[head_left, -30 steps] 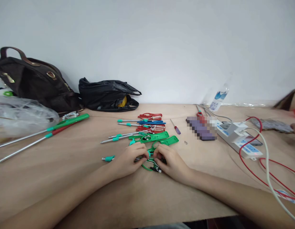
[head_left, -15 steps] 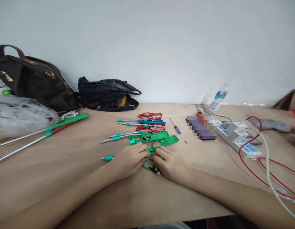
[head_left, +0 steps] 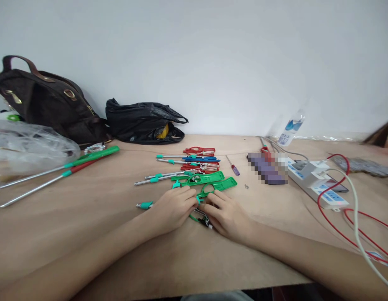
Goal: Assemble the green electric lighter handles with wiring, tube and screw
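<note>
My left hand [head_left: 173, 209] and my right hand [head_left: 227, 215] lie close together on the wooden table [head_left: 87, 225], fingertips pinched on a green plastic handle piece [head_left: 202, 197] with thin wires and a small black part [head_left: 204, 219] hanging from it. A metal rod with a teal collar [head_left: 144, 205] sticks out to the left from under my left hand. Just beyond lie two green handle shells [head_left: 209, 179] and a pile of red, blue and green handled rods [head_left: 194, 161].
Two long rods with green and red handles [head_left: 71, 167] lie at the left by a clear plastic bag [head_left: 27, 146]. A brown handbag [head_left: 46, 100] and a black plastic bag [head_left: 143, 123] stand at the wall. A small screwdriver [head_left: 233, 166], power strip [head_left: 319, 184], red and white cables [head_left: 353, 209] and a bottle [head_left: 289, 127] are at the right.
My hands have stayed on the green piece with only small finger movements. The view has shifted slightly. The other person's hand at the far right edge is gone from view.
</note>
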`<state>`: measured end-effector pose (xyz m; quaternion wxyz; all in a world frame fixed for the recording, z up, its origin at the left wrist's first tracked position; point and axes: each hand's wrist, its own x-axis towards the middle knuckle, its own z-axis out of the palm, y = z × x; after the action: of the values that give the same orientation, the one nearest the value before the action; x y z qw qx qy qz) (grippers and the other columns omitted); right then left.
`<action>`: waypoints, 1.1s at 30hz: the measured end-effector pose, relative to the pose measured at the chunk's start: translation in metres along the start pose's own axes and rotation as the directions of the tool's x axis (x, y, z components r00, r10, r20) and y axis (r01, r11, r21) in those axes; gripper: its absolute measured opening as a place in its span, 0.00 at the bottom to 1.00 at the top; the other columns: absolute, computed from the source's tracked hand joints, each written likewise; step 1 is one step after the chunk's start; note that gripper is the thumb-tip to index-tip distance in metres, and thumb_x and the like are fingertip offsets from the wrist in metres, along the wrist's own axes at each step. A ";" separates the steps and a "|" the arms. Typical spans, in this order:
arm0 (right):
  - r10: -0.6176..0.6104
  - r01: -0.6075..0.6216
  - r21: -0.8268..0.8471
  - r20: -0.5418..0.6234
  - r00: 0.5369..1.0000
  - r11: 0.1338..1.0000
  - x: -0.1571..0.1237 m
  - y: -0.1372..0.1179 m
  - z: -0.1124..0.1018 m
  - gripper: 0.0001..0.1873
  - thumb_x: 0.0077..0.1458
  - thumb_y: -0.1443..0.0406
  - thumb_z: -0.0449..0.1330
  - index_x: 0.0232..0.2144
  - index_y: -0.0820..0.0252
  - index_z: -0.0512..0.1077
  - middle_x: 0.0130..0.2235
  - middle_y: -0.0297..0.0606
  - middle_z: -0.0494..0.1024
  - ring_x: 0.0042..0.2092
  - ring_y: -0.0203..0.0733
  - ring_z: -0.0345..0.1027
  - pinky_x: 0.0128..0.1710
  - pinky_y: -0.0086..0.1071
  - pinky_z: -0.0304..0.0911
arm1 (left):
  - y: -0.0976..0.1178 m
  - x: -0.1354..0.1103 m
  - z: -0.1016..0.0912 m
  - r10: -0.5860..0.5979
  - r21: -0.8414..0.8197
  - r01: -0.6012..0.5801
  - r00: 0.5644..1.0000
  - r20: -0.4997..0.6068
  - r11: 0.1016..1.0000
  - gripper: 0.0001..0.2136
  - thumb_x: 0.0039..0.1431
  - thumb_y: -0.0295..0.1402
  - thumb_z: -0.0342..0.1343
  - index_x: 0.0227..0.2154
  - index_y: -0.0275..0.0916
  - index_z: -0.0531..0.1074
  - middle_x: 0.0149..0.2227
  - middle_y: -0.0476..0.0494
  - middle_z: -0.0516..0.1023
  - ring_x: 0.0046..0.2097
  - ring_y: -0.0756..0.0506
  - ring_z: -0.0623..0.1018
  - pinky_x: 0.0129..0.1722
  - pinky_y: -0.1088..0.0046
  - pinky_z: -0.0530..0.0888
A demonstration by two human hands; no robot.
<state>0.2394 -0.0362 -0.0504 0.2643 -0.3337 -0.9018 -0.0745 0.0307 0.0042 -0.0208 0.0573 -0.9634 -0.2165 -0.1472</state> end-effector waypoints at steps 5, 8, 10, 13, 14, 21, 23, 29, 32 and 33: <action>-0.030 0.030 -0.033 0.011 0.999 0.999 -0.001 0.000 0.003 0.10 0.60 0.73 0.50 0.33 0.63 0.70 0.35 0.44 0.70 0.38 0.46 0.59 0.35 0.37 0.62 | 0.000 0.000 0.000 0.000 -0.008 0.000 1.000 -0.004 1.000 0.09 0.66 0.25 0.46 0.32 0.36 0.70 0.34 0.45 0.71 0.36 0.46 0.69 0.33 0.71 0.63; -0.015 0.015 -0.035 0.022 1.000 0.999 -0.001 -0.001 0.004 0.09 0.60 0.73 0.49 0.33 0.62 0.69 0.35 0.44 0.70 0.38 0.46 0.59 0.36 0.38 0.62 | 0.000 0.000 0.000 -0.004 -0.001 0.004 1.000 -0.003 1.000 0.10 0.66 0.26 0.45 0.31 0.36 0.70 0.33 0.45 0.71 0.36 0.46 0.69 0.33 0.71 0.63; -0.001 0.002 -0.030 0.015 1.000 1.000 -0.001 -0.001 0.004 0.09 0.60 0.72 0.50 0.33 0.62 0.69 0.34 0.44 0.70 0.38 0.47 0.60 0.36 0.38 0.62 | 0.000 0.000 -0.001 -0.006 0.009 0.006 1.000 -0.006 1.000 0.11 0.66 0.26 0.45 0.31 0.36 0.70 0.34 0.45 0.71 0.35 0.46 0.69 0.33 0.70 0.63; 0.038 -0.038 -0.007 -0.012 0.999 0.999 -0.002 -0.001 0.005 0.06 0.60 0.71 0.51 0.33 0.62 0.68 0.34 0.43 0.69 0.37 0.46 0.60 0.35 0.37 0.61 | 0.001 0.000 -0.001 0.003 0.029 -0.002 1.000 -0.020 1.000 0.11 0.67 0.27 0.45 0.31 0.36 0.70 0.33 0.44 0.71 0.35 0.46 0.68 0.34 0.70 0.63; 0.052 -0.052 0.006 -0.019 0.998 0.999 -0.002 -0.001 0.005 0.06 0.61 0.70 0.52 0.33 0.61 0.68 0.34 0.43 0.68 0.37 0.46 0.60 0.34 0.36 0.61 | 0.001 0.000 -0.001 0.008 0.039 -0.007 1.000 -0.025 0.999 0.11 0.67 0.27 0.45 0.30 0.36 0.70 0.33 0.44 0.71 0.35 0.46 0.68 0.34 0.70 0.63; 0.063 -0.062 0.037 -0.040 0.997 0.997 -0.001 0.000 0.002 0.08 0.60 0.71 0.51 0.30 0.60 0.68 0.35 0.44 0.68 0.39 0.46 0.60 0.34 0.37 0.61 | 0.000 0.000 -0.001 0.037 0.055 -0.035 0.999 -0.034 0.998 0.13 0.68 0.27 0.43 0.30 0.36 0.70 0.34 0.43 0.71 0.35 0.45 0.68 0.33 0.69 0.64; 0.073 -0.071 0.060 -0.042 0.996 0.996 0.000 0.001 0.001 0.09 0.60 0.71 0.51 0.29 0.61 0.68 0.34 0.43 0.69 0.38 0.45 0.60 0.34 0.37 0.61 | -0.001 0.000 -0.001 0.042 0.054 -0.040 0.998 -0.036 0.998 0.12 0.68 0.27 0.44 0.30 0.36 0.70 0.34 0.44 0.71 0.35 0.46 0.68 0.33 0.70 0.64; 0.157 -0.152 0.194 -0.011 0.987 0.969 0.003 0.003 -0.005 0.08 0.61 0.70 0.52 0.31 0.60 0.69 0.33 0.40 0.69 0.36 0.43 0.61 0.35 0.36 0.62 | -0.004 0.000 0.003 0.125 0.170 -0.116 0.991 -0.044 0.979 0.14 0.70 0.29 0.42 0.29 0.36 0.69 0.32 0.44 0.70 0.34 0.45 0.67 0.32 0.69 0.62; 0.180 -0.180 0.234 0.023 0.983 0.955 0.005 0.004 -0.016 0.09 0.61 0.70 0.51 0.30 0.60 0.68 0.33 0.39 0.69 0.37 0.42 0.61 0.36 0.36 0.61 | -0.003 0.001 0.005 0.188 0.270 -0.168 0.981 -0.051 0.948 0.15 0.69 0.26 0.42 0.27 0.36 0.68 0.29 0.44 0.70 0.34 0.44 0.66 0.31 0.67 0.61; 0.173 -0.177 0.246 0.036 0.984 0.953 0.006 0.004 -0.020 0.09 0.61 0.69 0.51 0.29 0.59 0.67 0.32 0.39 0.68 0.37 0.42 0.61 0.36 0.36 0.61 | -0.003 0.001 0.006 0.205 0.293 -0.181 0.977 -0.054 0.939 0.15 0.69 0.25 0.42 0.27 0.36 0.68 0.29 0.43 0.70 0.33 0.44 0.66 0.31 0.67 0.61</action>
<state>0.2467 -0.0364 -0.0303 0.3031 -0.3769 -0.8728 0.0650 0.0320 0.0079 -0.0258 0.2192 -0.9545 -0.1375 -0.1483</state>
